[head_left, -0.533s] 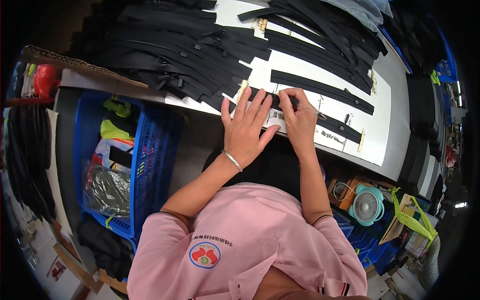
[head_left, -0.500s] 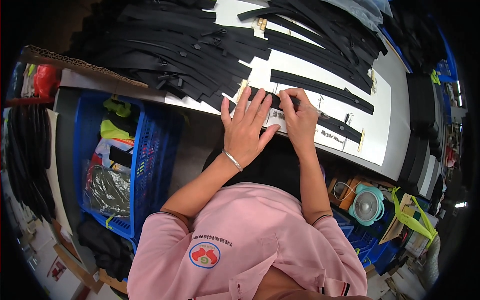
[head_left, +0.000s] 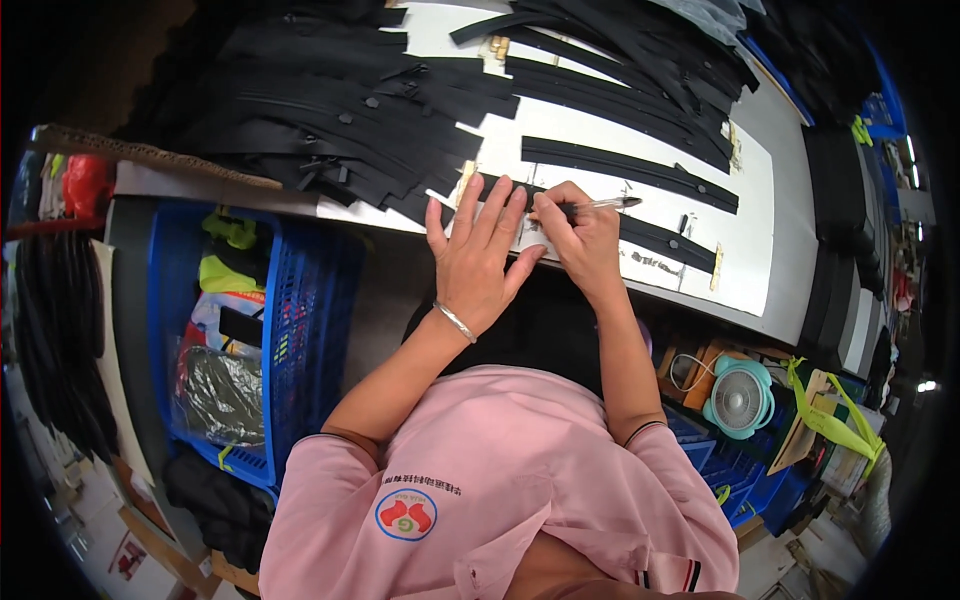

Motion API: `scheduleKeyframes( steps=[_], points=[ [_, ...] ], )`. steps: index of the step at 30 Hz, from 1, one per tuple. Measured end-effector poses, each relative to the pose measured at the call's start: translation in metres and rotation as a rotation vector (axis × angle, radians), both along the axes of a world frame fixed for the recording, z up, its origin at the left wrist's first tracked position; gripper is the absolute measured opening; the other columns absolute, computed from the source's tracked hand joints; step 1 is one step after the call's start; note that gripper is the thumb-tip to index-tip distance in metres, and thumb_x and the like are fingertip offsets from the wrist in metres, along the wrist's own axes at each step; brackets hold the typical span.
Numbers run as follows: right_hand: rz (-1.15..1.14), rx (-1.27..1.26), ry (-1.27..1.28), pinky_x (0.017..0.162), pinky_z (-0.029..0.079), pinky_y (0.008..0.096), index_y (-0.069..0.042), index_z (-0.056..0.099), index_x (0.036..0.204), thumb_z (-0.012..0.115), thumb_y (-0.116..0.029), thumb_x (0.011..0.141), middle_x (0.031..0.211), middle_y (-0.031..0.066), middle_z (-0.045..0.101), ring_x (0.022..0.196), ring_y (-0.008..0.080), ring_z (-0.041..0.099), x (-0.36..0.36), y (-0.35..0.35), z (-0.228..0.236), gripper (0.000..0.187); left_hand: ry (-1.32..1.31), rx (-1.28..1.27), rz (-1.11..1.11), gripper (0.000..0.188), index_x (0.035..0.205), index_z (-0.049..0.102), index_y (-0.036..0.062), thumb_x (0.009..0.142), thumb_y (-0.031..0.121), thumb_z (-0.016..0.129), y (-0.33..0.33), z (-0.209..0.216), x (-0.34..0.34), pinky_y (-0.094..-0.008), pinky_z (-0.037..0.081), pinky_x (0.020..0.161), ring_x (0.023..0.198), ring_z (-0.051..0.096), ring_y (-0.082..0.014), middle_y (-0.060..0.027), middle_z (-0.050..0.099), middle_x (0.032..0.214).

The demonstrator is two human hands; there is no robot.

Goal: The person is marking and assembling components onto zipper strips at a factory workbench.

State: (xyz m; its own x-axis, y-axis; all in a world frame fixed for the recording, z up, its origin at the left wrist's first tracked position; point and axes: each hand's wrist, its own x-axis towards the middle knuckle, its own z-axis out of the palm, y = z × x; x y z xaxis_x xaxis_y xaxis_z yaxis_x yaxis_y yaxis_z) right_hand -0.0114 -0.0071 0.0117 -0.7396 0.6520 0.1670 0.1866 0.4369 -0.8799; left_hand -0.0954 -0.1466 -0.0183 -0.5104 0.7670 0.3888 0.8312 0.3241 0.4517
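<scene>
My left hand [head_left: 474, 262] lies with fingers spread, pressing down the left part of a black zipper strip [head_left: 657, 238] near the table's front edge. Pinched in my right hand [head_left: 588, 248] is a clear-barrelled pen [head_left: 606, 203], its back end leaning out to the right. The pen's writing tip is hidden by my fingers, close to the strip beside my left fingertips. Beneath the strip is a white board [head_left: 745, 288] with dark handwritten marks and tan tape pieces [head_left: 717, 268]. Another black zipper strip [head_left: 630, 172] lies on the board just beyond.
A large heap of black zipper strips [head_left: 330, 110] covers the table's left side; more strips [head_left: 640, 60] lie at the far right. Below the table stand a blue basket [head_left: 270, 350] at left and a turquoise fan [head_left: 740, 398] at right.
The view has shifted slightly, moving the table leftward in the picture. My right hand has tipped the pen, so its back end now shows more fully. My left hand still presses the strip.
</scene>
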Motion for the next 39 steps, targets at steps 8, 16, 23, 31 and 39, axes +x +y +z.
scheduleKeyframes(
  steps=[8, 16, 23, 31, 39],
  points=[
    [-0.419, -0.092, 0.142, 0.053, 0.037, 0.0206, -0.001, 0.068, 0.088, 0.062, -0.012, 0.1, 0.068, -0.0004, 0.061, 0.059, 0.0025, 0.048, 0.058, 0.031, 0.014, 0.016, -0.02, -0.007, -0.003, 0.062, 0.145, 0.056, 0.0123, 0.089, 0.036, 0.073, -0.002, 0.005, 0.0, -0.0545, 0.005, 0.119, 0.147, 0.036, -0.0286, -0.0055, 0.052, 0.151],
    [-0.426, -0.073, 0.094, 0.051, 0.035, 0.0224, -0.001, 0.068, 0.088, 0.064, -0.016, 0.1, 0.063, -0.0022, 0.058, 0.057, 0.0027, 0.044, 0.066, 0.041, 0.0, 0.02, -0.038, -0.023, -0.039, 0.067, 0.146, 0.052, 0.0086, 0.09, 0.039, 0.072, 0.009, 0.017, 0.014, -0.0658, 0.0, 0.117, 0.151, 0.028, -0.0333, -0.0106, 0.044, 0.156],
    [-0.414, 0.013, 0.022, 0.051, 0.038, 0.0246, 0.0, 0.067, 0.088, 0.064, -0.016, 0.099, 0.061, -0.0002, 0.059, 0.055, 0.004, 0.046, 0.065, 0.042, -0.005, 0.02, -0.157, 0.071, -0.326, 0.062, 0.142, 0.054, 0.0061, 0.09, 0.035, 0.071, 0.039, 0.015, 0.047, -0.0604, 0.014, 0.12, 0.146, 0.036, -0.0289, -0.0104, 0.048, 0.152],
    [-0.404, 0.05, -0.001, 0.054, 0.038, 0.0217, -0.001, 0.066, 0.087, 0.063, -0.017, 0.1, 0.065, -0.0009, 0.059, 0.06, 0.0028, 0.048, 0.065, 0.038, 0.003, 0.02, -0.119, 0.022, -0.308, 0.053, 0.137, 0.06, 0.0071, 0.089, 0.026, 0.073, 0.043, 0.014, 0.048, -0.0508, 0.022, 0.118, 0.138, 0.046, -0.0275, -0.0091, 0.055, 0.144],
    [-0.275, 0.059, 0.091, 0.05, 0.04, 0.0284, 0.001, 0.065, 0.079, 0.063, -0.013, 0.096, 0.057, 0.0057, 0.056, 0.05, 0.0105, 0.051, 0.069, 0.043, -0.005, 0.022, -0.092, 0.021, -0.298, 0.052, 0.136, 0.061, 0.0079, 0.089, 0.025, 0.073, 0.044, 0.013, 0.049, -0.0504, 0.024, 0.117, 0.137, 0.047, -0.0272, -0.0086, 0.056, 0.143]
  ],
)
